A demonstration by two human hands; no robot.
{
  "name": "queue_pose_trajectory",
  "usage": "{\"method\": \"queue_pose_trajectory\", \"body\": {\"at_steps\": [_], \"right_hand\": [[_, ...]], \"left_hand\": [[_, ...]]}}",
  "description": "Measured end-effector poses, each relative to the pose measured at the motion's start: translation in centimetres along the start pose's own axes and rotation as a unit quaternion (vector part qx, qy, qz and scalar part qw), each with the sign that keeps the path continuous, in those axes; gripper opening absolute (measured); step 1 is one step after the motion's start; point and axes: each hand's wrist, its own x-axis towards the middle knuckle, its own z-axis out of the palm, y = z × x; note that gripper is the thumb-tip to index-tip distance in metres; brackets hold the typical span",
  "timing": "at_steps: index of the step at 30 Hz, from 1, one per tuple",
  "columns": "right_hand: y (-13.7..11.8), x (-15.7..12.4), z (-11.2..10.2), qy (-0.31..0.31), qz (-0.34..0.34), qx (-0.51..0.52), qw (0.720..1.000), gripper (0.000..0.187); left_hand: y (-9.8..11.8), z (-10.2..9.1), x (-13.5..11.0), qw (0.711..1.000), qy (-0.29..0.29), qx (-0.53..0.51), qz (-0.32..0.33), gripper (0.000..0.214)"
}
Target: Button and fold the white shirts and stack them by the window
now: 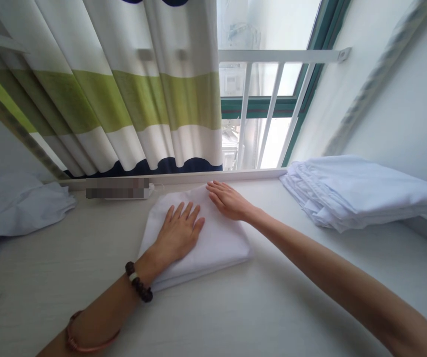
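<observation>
A white cloth [213, 250], folded into a thick flat bundle, lies on the pale surface in front of me. My left hand [179, 232] rests flat on its left part, fingers spread and pointing away from me. Near the far right edge of the bundle, my right hand [230, 199] lies on the fabric with its fingers stretched out to the left. Neither hand grips the cloth. A dark bead bracelet [138, 281] and a copper-coloured bangle [90, 346] are on my left arm.
A stack of folded white cloth [362, 191] lies at the right by the wall. Crumpled white cloth [20, 206] is at the left. A blurred-out boxy object [118, 189] sits along the back ledge. Behind are a striped curtain [131, 99] and a white railing [273, 56] before a window.
</observation>
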Motion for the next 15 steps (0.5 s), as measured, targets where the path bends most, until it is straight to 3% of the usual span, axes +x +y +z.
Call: {"method": "queue_pose_trajectory", "body": {"at_steps": [3, 7, 10, 12, 15], "right_hand": [[3.0, 2.1, 1.8, -0.073, 0.062, -0.019, 0.995, 0.054], [4.3, 2.1, 1.8, -0.088, 0.131, -0.028, 0.987, 0.063], [2.1, 0.6, 0.6, -0.064, 0.124, -0.046, 0.989, 0.069], [0.0, -1.2, 0.5, -0.024, 0.073, -0.054, 0.996, 0.077], [-2.3, -4.2, 1.4, -0.050, 0.009, -0.042, 0.998, 0.081]], "left_hand": [[0.1, 1.0, -1.0, 1.000, 0.006, -0.019, 0.009, 0.054], [-0.7, 1.3, -1.3, 0.999, 0.011, -0.038, 0.013, 0.055], [-1.8, 0.5, -0.1, 0.998, -0.003, -0.064, 0.017, 0.055], [-2.9, 0.3, 1.1, 0.996, 0.004, -0.084, 0.025, 0.056], [-4.7, 0.9, 2.7, 0.995, 0.028, -0.089, 0.026, 0.058]]}}
